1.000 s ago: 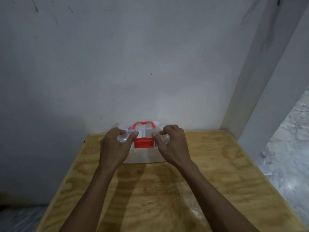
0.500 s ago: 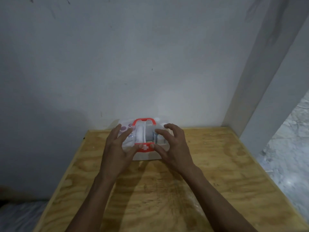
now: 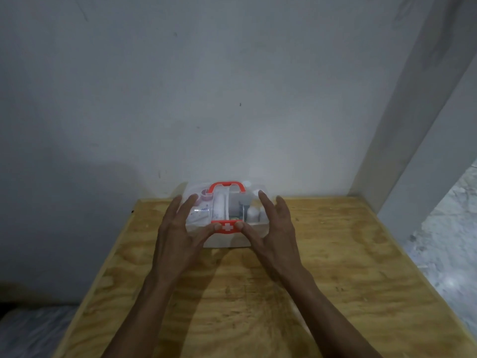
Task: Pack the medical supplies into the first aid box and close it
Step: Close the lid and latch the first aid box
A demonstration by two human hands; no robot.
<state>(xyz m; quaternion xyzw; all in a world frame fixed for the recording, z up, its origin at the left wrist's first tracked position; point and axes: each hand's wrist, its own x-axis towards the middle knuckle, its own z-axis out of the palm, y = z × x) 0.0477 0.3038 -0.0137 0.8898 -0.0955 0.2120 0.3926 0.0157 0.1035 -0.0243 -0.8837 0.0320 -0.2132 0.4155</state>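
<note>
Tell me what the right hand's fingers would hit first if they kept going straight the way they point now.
The right hand points away from the person, its fingers alongside the first aid box. Straight on, they would probably pass the box's right end and meet the wall behind it, though depth is unclear.

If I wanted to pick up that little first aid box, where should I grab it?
Probably by the red handle arching over the clear lid, reached from above. It stands upright at the middle of the first aid box, so the box would likely hang level.

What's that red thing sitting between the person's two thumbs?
In the head view, the box's red latch, marked with a white cross, lies between the thumbs of the left hand and right hand; both thumbs touch its ends.
</note>
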